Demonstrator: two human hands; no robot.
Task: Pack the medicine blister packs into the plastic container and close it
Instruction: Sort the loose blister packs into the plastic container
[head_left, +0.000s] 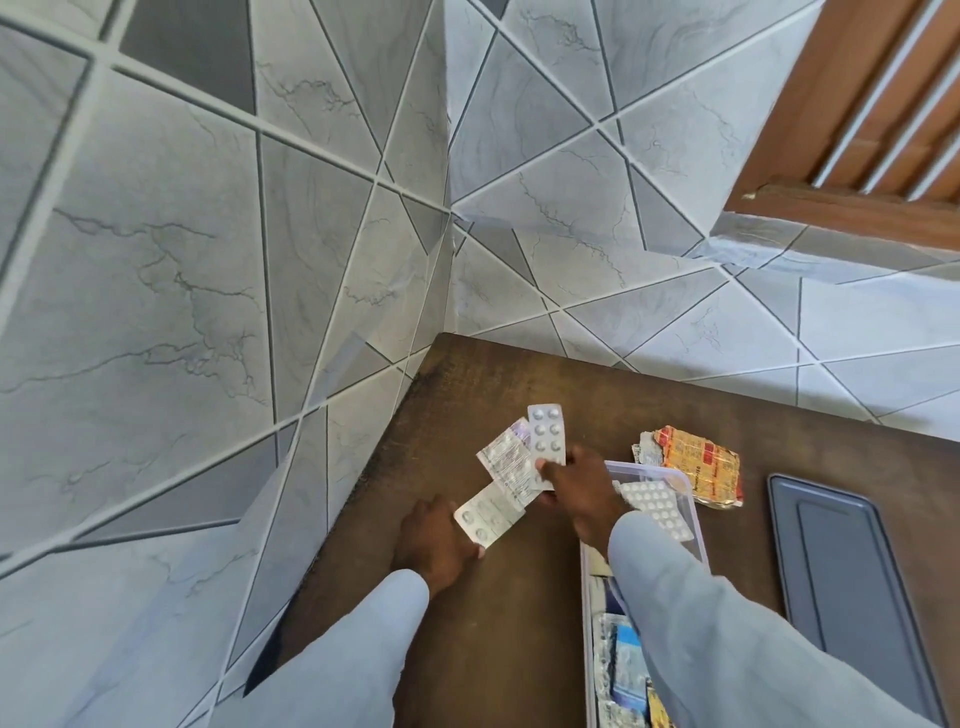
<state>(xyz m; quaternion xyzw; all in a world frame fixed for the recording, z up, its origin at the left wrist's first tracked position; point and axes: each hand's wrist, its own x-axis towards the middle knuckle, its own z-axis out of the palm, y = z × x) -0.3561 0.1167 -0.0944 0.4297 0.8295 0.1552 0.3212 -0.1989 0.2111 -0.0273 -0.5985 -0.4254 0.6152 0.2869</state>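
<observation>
Right hand (576, 488) pinching a silver blister pack (546, 441), left hand (434, 535) gripping another pack (485, 514), clear plastic container (693, 512) at 3 o'clock on brown bench (493, 623), grey lid (841, 582) beyond it.

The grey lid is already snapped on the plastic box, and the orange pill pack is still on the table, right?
Not quite. The head view shows the grey lid lying flat on the table, to the right of the plastic box, which is open with packs inside. The orange pill pack is indeed still on the table.
</observation>
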